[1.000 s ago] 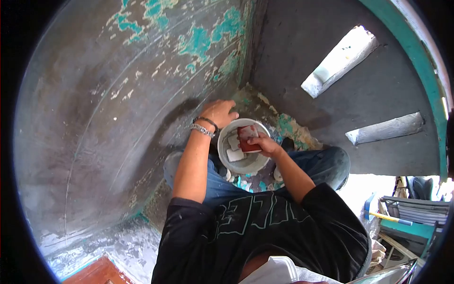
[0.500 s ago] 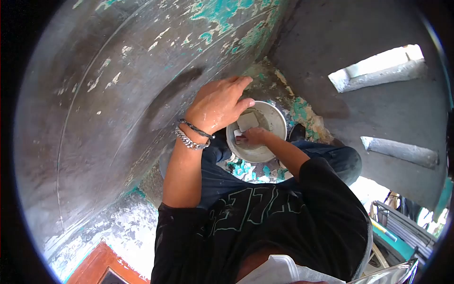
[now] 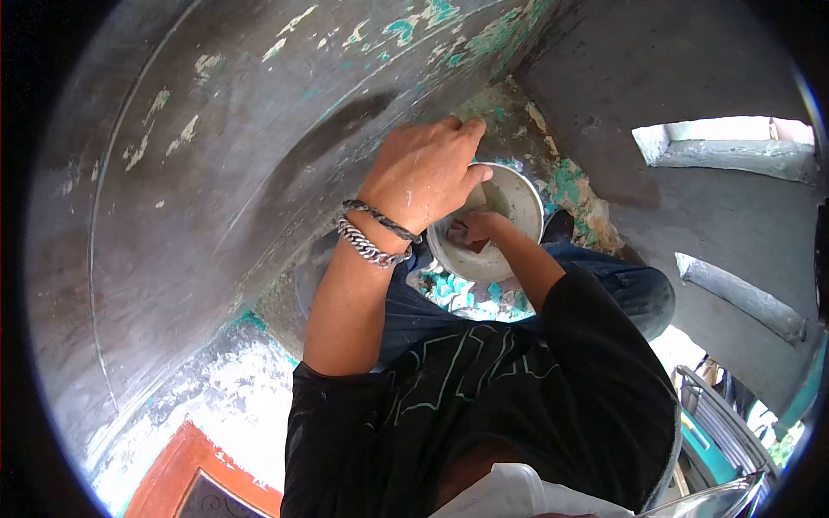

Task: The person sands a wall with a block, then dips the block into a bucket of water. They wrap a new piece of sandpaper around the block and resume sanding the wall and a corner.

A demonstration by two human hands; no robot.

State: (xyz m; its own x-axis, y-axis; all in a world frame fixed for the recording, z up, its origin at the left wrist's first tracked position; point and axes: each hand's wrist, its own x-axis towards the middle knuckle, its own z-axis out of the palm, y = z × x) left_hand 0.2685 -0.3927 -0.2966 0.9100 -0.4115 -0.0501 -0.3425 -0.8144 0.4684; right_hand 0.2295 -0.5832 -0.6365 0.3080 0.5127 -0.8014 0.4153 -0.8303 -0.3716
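My left hand (image 3: pixel 427 173), with a dark braided bracelet and a silver chain at the wrist, hangs over the left rim of a round whitish bucket (image 3: pixel 537 203). Its fingers curl down out of sight and the thumb points right; whatever they hold is hidden. Below the thumb, a pale flat piece (image 3: pixel 475 200) shows partly inside the bucket. My right hand (image 3: pixel 486 227) reaches into the bucket from the right, closed on a small flat tool (image 3: pixel 459 231) with greyish and reddish parts, too blurred to make out fully. Wet greyish material coats the bucket's inside.
A grey-brown wall (image 3: pixel 233 138) with peeling turquoise paint rises at the left. Another grey wall (image 3: pixel 622 78) with slot openings stands at the right. Paint flakes (image 3: pixel 449 289) litter the floor between my legs. An orange-red frame (image 3: pixel 177 466) is at lower left.
The view has shifted, so the bucket and both hands appear higher and farther right. My right hand has turned the small flat tool inside the bucket; its white face no longer shows clearly.
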